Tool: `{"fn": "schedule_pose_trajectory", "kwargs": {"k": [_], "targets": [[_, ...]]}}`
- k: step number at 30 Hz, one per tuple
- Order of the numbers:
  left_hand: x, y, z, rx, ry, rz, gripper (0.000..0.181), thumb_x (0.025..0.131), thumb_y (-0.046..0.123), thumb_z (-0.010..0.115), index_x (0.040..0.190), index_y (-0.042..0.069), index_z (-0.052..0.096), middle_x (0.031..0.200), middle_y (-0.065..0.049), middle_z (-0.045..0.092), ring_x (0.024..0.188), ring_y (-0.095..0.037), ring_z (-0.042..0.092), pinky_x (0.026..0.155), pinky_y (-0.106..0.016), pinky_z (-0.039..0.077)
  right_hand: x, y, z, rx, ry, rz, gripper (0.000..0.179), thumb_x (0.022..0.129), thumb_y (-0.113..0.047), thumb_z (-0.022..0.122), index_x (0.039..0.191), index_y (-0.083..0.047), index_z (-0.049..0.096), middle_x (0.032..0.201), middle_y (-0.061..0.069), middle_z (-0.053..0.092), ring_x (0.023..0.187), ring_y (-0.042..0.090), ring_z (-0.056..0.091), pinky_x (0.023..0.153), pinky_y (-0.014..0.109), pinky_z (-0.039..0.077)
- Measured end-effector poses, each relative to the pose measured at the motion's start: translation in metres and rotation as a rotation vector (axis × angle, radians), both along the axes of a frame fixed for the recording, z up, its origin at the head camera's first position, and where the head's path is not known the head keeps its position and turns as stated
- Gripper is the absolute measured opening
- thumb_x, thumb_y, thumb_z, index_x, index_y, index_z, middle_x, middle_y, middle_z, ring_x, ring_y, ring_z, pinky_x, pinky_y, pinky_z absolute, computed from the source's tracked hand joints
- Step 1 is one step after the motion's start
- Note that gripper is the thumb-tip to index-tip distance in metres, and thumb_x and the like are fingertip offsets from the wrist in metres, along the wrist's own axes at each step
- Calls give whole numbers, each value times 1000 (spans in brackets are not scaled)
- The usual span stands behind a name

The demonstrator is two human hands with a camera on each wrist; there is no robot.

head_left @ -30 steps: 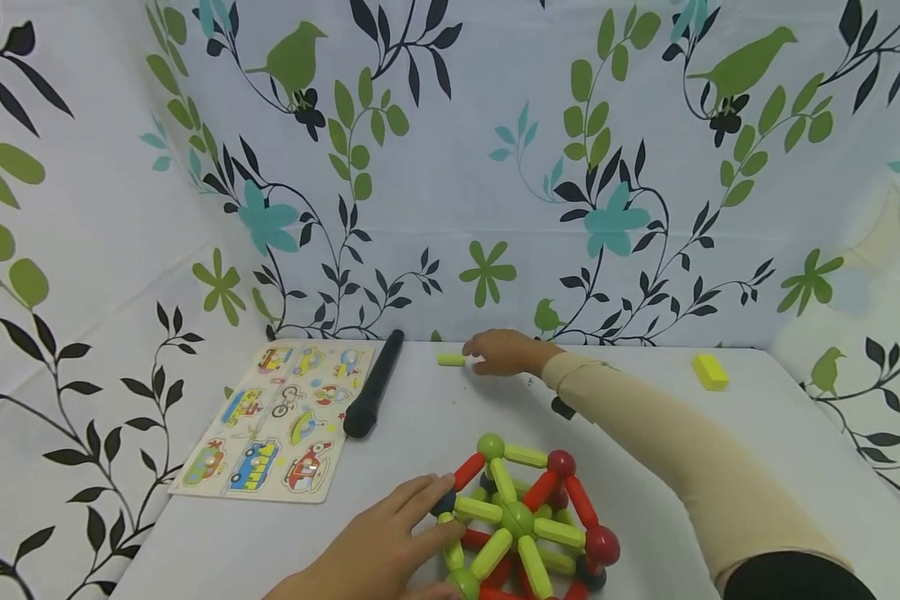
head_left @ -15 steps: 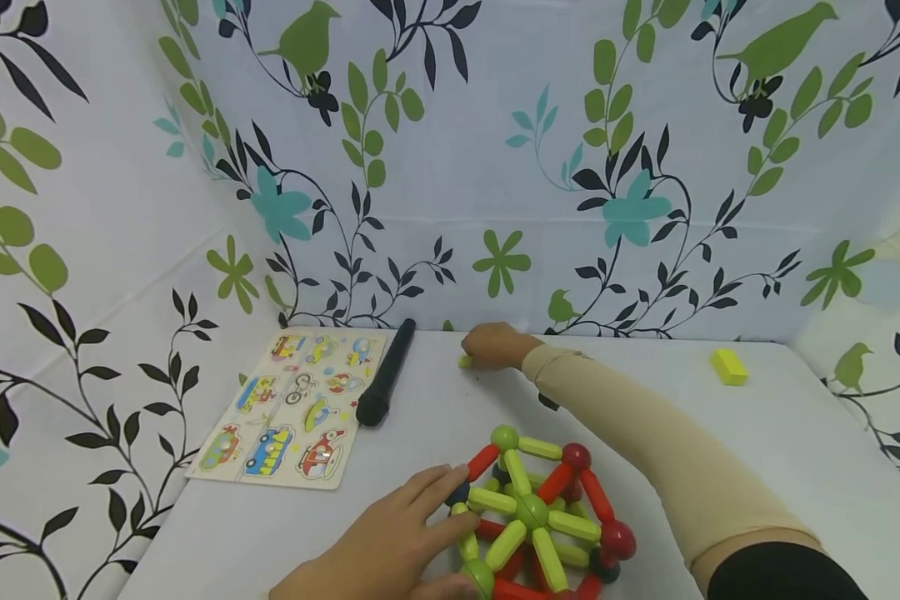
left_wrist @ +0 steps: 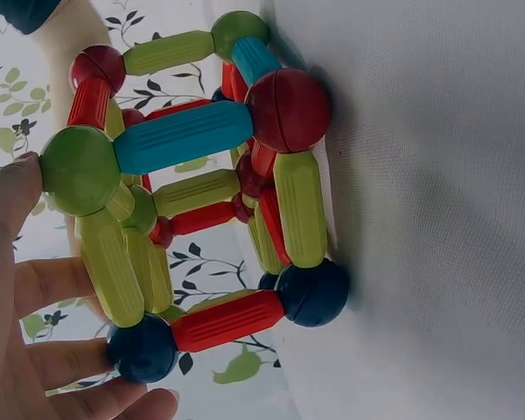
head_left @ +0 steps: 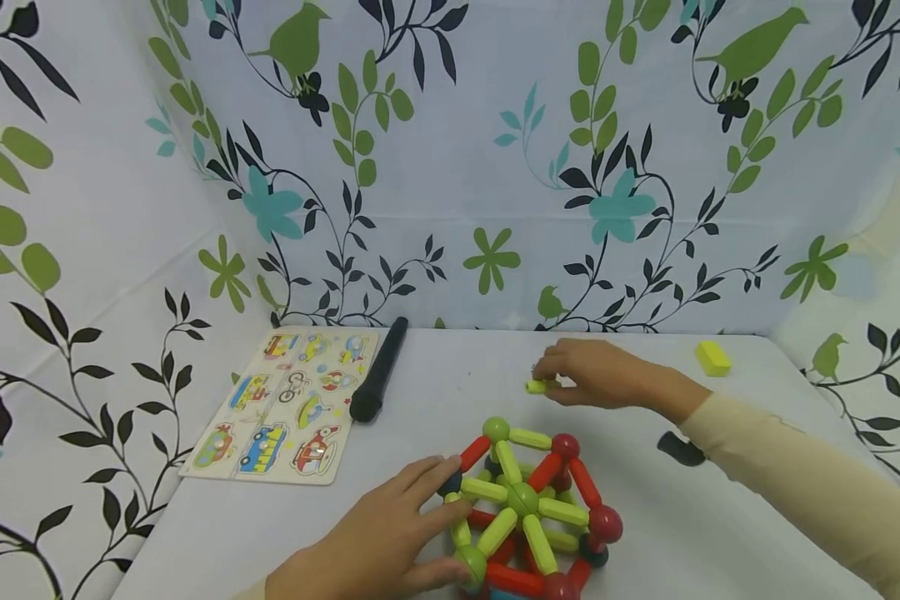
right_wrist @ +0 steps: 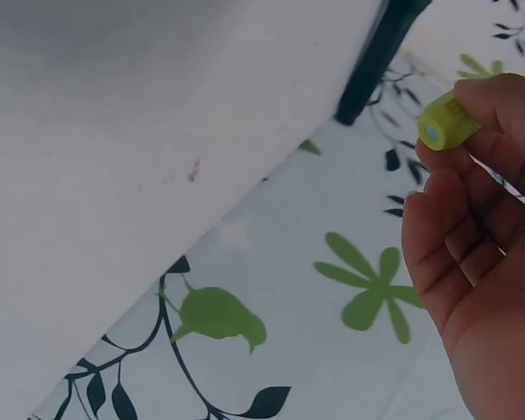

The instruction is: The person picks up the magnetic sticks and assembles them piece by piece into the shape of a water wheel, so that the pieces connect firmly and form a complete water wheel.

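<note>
My left hand (head_left: 378, 529) holds the near left side of a magnetic ball-and-stick structure (head_left: 523, 500) standing on the table. In the left wrist view its thumb touches a green ball (left_wrist: 80, 171), and its fingers reach round a yellow-green stick to a dark blue ball (left_wrist: 143, 348). Red, yellow-green and blue sticks join the coloured balls into a cage. Farther back, my right hand (head_left: 596, 373) pinches a loose yellow-green magnetic stick (right_wrist: 446, 121) between thumb and fingers. The stick's pale round end shows in the right wrist view.
A wooden picture puzzle board (head_left: 281, 404) lies at the left of the white table (head_left: 450, 400), with a black microphone (head_left: 378, 371) along its right edge. A yellow block (head_left: 712, 358) lies at the back right. Patterned cloth (head_left: 450, 167) closes off the back and sides.
My right hand has closed round the yellow-green stick at the back of the table and brought it right and nearer. My left hand stays on the structure.
</note>
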State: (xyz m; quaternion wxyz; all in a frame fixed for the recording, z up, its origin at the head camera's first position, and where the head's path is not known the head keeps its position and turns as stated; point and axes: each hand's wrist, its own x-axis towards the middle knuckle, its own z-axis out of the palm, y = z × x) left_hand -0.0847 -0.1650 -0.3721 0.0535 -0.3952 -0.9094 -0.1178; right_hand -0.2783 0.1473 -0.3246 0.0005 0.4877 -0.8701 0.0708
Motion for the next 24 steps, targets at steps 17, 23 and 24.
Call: {"fn": "schedule_pose_trajectory", "kwargs": {"k": [17, 23, 24], "targets": [[3, -1, 1, -11, -12, 19, 60, 98, 69, 43, 142, 30, 58, 162, -5, 37, 144, -27, 41, 103, -45, 52, 135, 33, -11, -231, 101, 447, 38, 84, -31, 86, 118, -28, 70, 108, -16, 68, 94, 2, 55, 81, 4, 44], [3, 0, 0, -4, -1, 15, 59, 98, 69, 44, 141, 30, 58, 162, -5, 36, 144, -27, 41, 103, -44, 51, 143, 35, -17, -168, 180, 431, 41, 80, -34, 87, 118, -30, 71, 104, -16, 68, 89, 2, 52, 79, 3, 41], [3, 0, 0, -3, 0, 14, 59, 98, 69, 44, 141, 30, 59, 163, -5, 36, 144, -27, 40, 103, -44, 51, 144, 35, -17, -163, 193, 429, 41, 80, -34, 88, 118, -30, 71, 104, -16, 68, 88, 2, 52, 78, 3, 41]]}}
